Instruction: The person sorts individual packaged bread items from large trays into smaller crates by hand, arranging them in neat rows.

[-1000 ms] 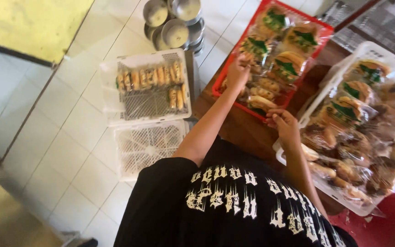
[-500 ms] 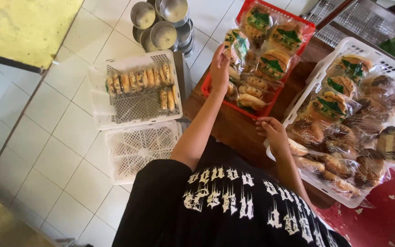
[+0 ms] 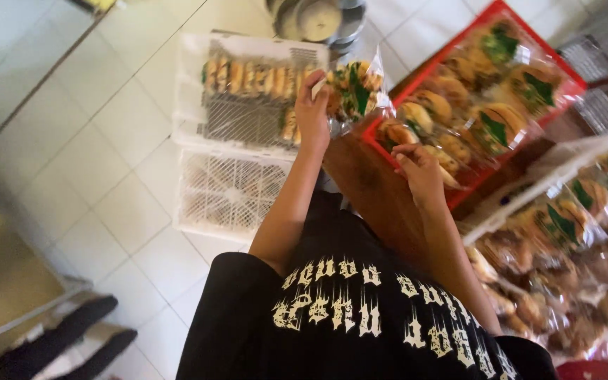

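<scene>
Lifting one bagged pastry [image 3: 355, 90], pinched in the left hand [image 3: 312, 112]; right hand [image 3: 420, 171] hovers half-curled, empty; red tray [image 3: 570, 79] mostly full.

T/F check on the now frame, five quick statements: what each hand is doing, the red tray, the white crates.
1. The left hand holds up a clear bag of pastries. True.
2. The right hand grips a metal bowl. False: it hovers over the red tray of bagged pastries; the metal bowls stand apart on the floor.
3. The red tray is empty. False: it is filled with bagged pastries with green labels.
4. The upper white crate on the floor holds a row of pastries. True.
5. The lower white crate is full of pastries. False: only its bare grid shows.
</scene>
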